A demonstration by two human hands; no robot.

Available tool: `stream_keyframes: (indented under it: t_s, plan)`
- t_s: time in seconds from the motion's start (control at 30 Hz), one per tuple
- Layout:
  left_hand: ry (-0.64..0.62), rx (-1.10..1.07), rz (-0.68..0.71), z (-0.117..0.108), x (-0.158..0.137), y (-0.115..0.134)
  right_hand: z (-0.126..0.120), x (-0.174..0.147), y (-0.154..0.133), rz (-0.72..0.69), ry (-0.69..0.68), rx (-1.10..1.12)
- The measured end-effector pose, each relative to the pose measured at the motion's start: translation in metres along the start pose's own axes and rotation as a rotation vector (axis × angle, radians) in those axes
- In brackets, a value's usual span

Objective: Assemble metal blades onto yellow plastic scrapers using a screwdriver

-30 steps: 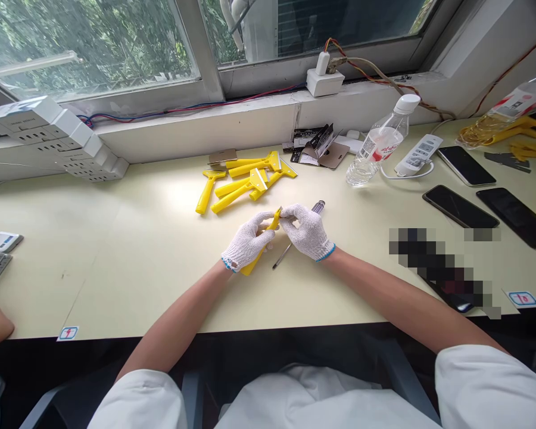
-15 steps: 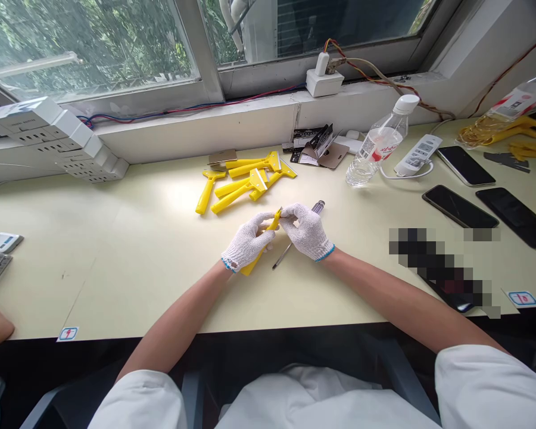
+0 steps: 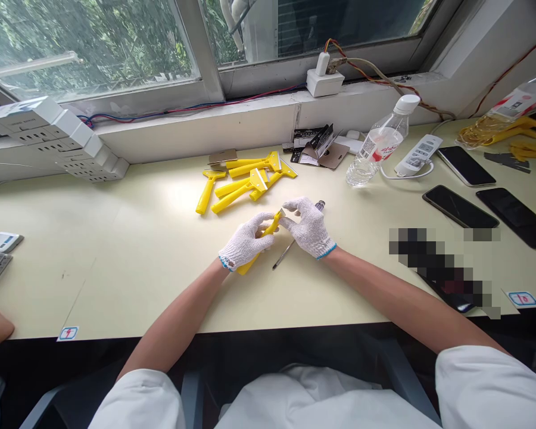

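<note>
Your left hand (image 3: 245, 241) curls firmly round a yellow scraper (image 3: 273, 226), probably steadying it; your right hand (image 3: 311, 231), fingers parted, meets its head (image 3: 279, 216), contact unclear.

Right table sticker (image 3: 522, 298): red "10" (left sticker (image 3: 68, 333) unclear).

We see bright daylight from the window (image 3: 93, 47), leaving a pale glare on the far part of the table (image 3: 170, 190). Below its near edge we find deep shadow. The wide lens makes the boxes (image 3: 65, 137) lean and stretches the far bottle (image 3: 524, 100). Left hand (image 3: 247, 241) and right hand (image 3: 310, 229) look fairly crisp; a pixelated patch (image 3: 442, 268) hides detail.
</note>
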State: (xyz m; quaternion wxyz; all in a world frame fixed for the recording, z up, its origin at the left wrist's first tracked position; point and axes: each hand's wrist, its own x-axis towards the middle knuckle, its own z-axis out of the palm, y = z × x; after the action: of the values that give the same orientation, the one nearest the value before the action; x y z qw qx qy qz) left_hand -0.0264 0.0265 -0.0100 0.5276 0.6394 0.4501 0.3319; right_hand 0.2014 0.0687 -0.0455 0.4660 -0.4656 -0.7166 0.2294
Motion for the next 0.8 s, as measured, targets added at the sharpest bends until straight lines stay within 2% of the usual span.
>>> stream_keyframes:
  t_s: [0.33, 0.57, 0.7, 0.8]
  plan:
    - [-0.108, -0.09, -0.059, -0.009, 0.001, -0.006, -0.006, 0.005, -0.007, -0.019, -0.12, -0.009]
    - [-0.22, -0.297, -0.126, -0.012, 0.003, -0.004, -0.007, 0.001, -0.012, -0.01, -0.173, -0.038]
    - [-0.185, -0.438, -0.134, -0.014, 0.006, -0.005, -0.013, 0.004, -0.007, 0.017, -0.165, -0.093]
    - [-0.123, -0.5, -0.12, -0.019, 0.008, -0.006, -0.025, 0.016, 0.001, 0.026, -0.171, -0.164]
